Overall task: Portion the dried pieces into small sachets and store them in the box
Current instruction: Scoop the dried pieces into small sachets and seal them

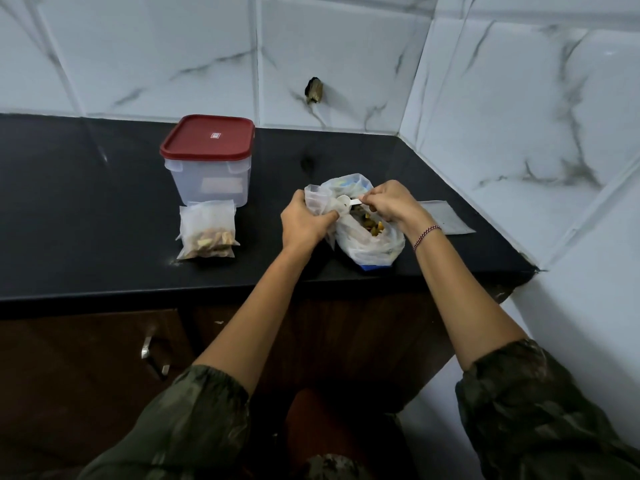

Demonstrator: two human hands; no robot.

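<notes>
black counter (104,237); box (207,161), red lid on, well left of both hands and behind them. Open plastic bag (374,244) sits right under the hands. Filled sachets (207,230) stacked left of left hand (306,223), which pinches an open sachet (317,199). Right hand (391,202) clamped on white scoop (343,202), bowl beside that sachet's mouth. Flat empty sachet (445,216) right of it. Dried pieces (372,226) in bag, between the wrists
</notes>
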